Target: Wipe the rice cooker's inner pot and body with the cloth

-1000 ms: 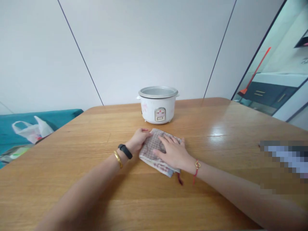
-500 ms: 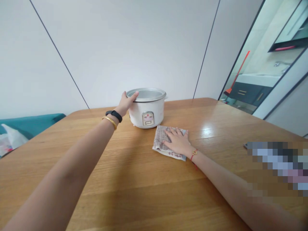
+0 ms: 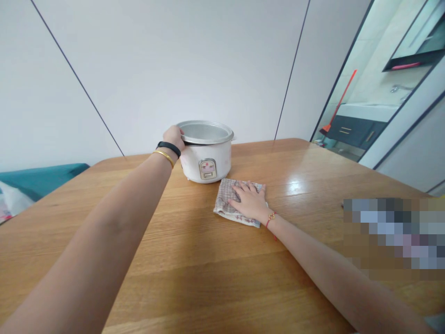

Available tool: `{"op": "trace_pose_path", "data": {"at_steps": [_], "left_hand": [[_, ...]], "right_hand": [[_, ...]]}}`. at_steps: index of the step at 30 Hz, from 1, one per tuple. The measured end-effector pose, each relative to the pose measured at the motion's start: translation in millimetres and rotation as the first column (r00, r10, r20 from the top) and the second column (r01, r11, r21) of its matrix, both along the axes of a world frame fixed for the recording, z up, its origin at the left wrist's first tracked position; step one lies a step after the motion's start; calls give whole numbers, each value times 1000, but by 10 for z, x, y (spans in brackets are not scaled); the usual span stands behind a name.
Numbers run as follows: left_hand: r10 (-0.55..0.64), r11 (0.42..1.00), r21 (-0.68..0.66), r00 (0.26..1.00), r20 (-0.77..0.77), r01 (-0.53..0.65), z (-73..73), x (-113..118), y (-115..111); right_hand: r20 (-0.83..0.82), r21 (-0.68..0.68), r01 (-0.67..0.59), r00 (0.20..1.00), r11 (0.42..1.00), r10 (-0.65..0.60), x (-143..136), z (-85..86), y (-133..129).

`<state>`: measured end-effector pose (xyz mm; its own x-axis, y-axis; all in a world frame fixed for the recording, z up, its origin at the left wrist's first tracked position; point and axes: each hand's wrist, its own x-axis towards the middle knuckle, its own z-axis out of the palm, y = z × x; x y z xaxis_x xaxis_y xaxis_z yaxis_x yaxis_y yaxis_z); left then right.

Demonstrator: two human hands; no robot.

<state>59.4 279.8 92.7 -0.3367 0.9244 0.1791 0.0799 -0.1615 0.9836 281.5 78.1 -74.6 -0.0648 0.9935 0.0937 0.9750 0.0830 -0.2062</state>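
A white rice cooker point(image 3: 222, 160) without a lid stands toward the far side of the wooden table. Its silver inner pot point(image 3: 208, 131) sits tilted, the left rim raised, with a dark gap showing under it. My left hand point(image 3: 174, 136) is closed on that left rim; its fingertips are partly hidden. In front of the cooker lies a folded brown-and-white checked cloth point(image 3: 224, 197). My right hand point(image 3: 252, 202) rests flat on the cloth, fingers spread.
Behind the wooden table point(image 3: 167, 260) rises a pale panelled wall point(image 3: 167, 60). A blurred-out patch point(image 3: 392, 236) covers something on the table's right. At left is a teal seat point(image 3: 52, 178) with a white plastic bag point(image 3: 15, 199). An orange broom point(image 3: 342, 99) stands in the doorway.
My left hand has closed around the inner pot's rim, and the pot's left side has risen from the cooker. My right hand stays on the cloth. The view has shifted slightly.
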Motion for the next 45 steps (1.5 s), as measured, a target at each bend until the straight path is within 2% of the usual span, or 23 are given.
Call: {"op": "trace_pose_path", "data": {"at_steps": [2,4,7,9,10,12,15,17,20,23,26,28,30,32,34,36,38,40,42,43,45], "left_hand": [[59,998,22,997,42,-60,185,59,-55],[97,988,118,994,47,-102,412,93,-165],[66,941,335,997,-40,-49,697,13,-470],[76,875,485,990,-118,-9,756,-148,-779],[99,835,551,984,-146,-3,730,-249,-963],[177,769,639,968,-176,-24,575,-462,-1374],[263,711,696,955,-140,-94,166,-714,-2011],[288,725,675,950,-118,-136,-135,-811,-2376],[288,823,543,947,-144,-168,-512,-882,-2736],[233,904,398,959,-161,-153,-751,-904,-2839],[204,921,364,969,-141,-141,-857,-867,-2785],[185,927,353,972,-147,-123,-880,-799,-2745],[150,936,342,976,-159,-88,-891,-708,-2735],[120,942,331,981,-155,-63,-903,-617,-2752],[102,944,325,985,-138,-52,-917,-547,-2780],[78,944,329,990,-116,-36,-926,-504,-2798],[44,940,341,994,-98,-8,-924,-482,-2799],[22,936,352,996,-87,10,-908,-465,-2786],[32,937,349,995,-99,4,-882,-446,-2771],[47,939,343,993,-113,-5,-869,-438,-2766],[72,942,334,988,-140,-21,-848,-432,-2760]], "right_hand": [[-7,-4,1,1000,1000,-1,9,-12,11],[-9,-17,0,1000,1000,-1,20,-18,18],[7,-21,1,1000,1000,-1,29,1,11],[35,-26,7,999,1000,-6,16,41,-7],[49,-31,23,999,999,-21,-1,68,-20],[53,-46,70,996,996,-68,-63,130,-52],[9,-110,90,996,990,-90,-201,205,-114],[-3,-114,65,998,991,-66,-274,228,-165],[-8,-55,55,998,997,-56,-266,227,-254],[-68,-16,31,997,999,-32,-136,246,-378],[-193,169,-20,980,985,53,-74,367,-559],[-188,347,-106,966,932,180,-164,505,-686],[-59,435,-249,951,865,303,-358,651,-767],[111,401,-389,919,829,377,-593,753,-766],[259,322,-467,880,824,398,-803,779,-697],[344,241,-469,860,850,377,-956,740,-611],[346,168,-437,866,884,362,-1064,679,-553],[260,94,-419,886,903,384,-1155,638,-540],[78,5,-423,904,906,421,-1243,632,-558],[-47,-37,-445,895,895,443,-1284,639,-571],[-309,-66,-529,817,846,487,-1343,653,-596]]}}
